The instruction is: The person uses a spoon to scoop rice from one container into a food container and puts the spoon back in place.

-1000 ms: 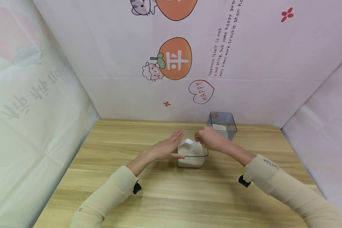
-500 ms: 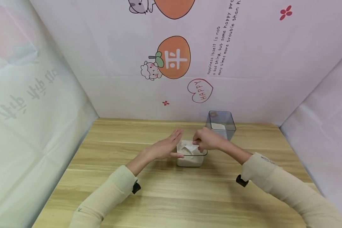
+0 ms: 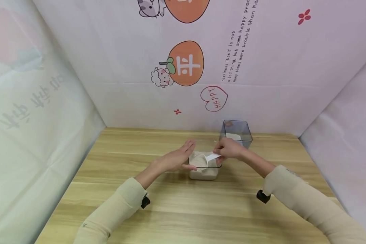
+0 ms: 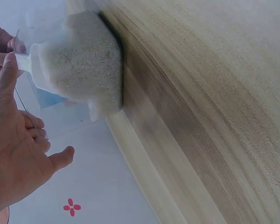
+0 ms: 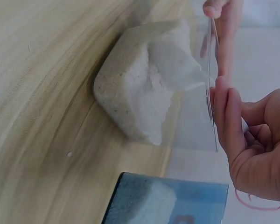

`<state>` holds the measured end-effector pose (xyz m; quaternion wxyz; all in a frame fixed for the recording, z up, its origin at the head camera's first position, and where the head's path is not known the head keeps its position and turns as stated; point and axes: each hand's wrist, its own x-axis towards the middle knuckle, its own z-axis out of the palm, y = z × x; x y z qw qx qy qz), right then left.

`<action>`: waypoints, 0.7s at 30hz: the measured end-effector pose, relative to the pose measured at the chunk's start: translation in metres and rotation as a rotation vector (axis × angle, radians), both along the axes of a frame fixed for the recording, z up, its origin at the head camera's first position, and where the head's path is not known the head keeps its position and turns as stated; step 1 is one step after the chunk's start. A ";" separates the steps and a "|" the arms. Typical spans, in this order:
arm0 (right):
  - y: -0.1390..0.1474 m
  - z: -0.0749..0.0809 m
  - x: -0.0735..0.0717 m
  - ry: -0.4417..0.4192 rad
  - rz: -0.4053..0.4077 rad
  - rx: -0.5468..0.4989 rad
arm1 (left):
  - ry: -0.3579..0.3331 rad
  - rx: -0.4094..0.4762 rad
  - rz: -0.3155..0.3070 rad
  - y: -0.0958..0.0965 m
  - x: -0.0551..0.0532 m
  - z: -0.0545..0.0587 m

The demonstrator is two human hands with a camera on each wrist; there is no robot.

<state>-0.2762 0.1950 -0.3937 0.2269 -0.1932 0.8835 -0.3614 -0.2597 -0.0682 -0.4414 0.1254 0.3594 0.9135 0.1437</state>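
Observation:
A clear square container [image 3: 206, 167] of whitish rice [image 4: 84, 60] stands on the table. My left hand [image 3: 177, 158] rests against its left side, fingers straight toward the back and thumb along the near rim. In the left wrist view the left hand [image 4: 18, 149] touches the rim, the little finger sticking out. Between the fingers and thumb of my right hand [image 3: 230, 149] is the handle of a white scoop [image 3: 212, 157]. The scoop's bowl lies down in the rice inside the container; how full it is cannot be told. Right fingertips [image 5: 221, 84] are close to the rim.
Behind my right hand a bluish clear container [image 3: 238, 130], partly filled with rice, stands near the back wall [image 3: 140, 101]. One pale speck [image 5: 69, 153] lies on the wooden table [image 3: 183, 210]. Printed white sheets wall the table at the back and sides.
My right hand has shifted slightly right and tilted, so the scoop's handle now shows; the scoop has turned within the rice. My left hand has stayed in place.

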 end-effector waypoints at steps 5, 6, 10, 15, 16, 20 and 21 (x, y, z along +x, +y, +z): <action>0.010 0.001 0.000 -0.116 -0.048 -0.095 | 0.026 -0.004 -0.010 -0.001 0.001 0.000; 0.011 0.002 0.000 -0.131 -0.054 -0.107 | 0.030 -0.004 -0.013 -0.001 0.001 0.000; 0.018 -0.001 0.000 -0.176 -0.068 -0.140 | 0.035 0.000 -0.014 -0.001 0.001 0.001; 0.027 -0.007 0.002 -0.269 -0.113 -0.221 | 0.023 -0.002 -0.009 0.000 0.001 0.001; 0.029 -0.009 0.002 -0.286 -0.131 -0.239 | 0.021 -0.005 -0.008 0.000 0.001 0.001; 0.037 -0.014 0.003 -0.310 -0.151 -0.299 | 0.024 -0.013 -0.010 0.000 0.001 0.000; 0.039 -0.015 0.004 -0.311 -0.153 -0.313 | 0.024 -0.011 -0.010 0.000 0.000 0.000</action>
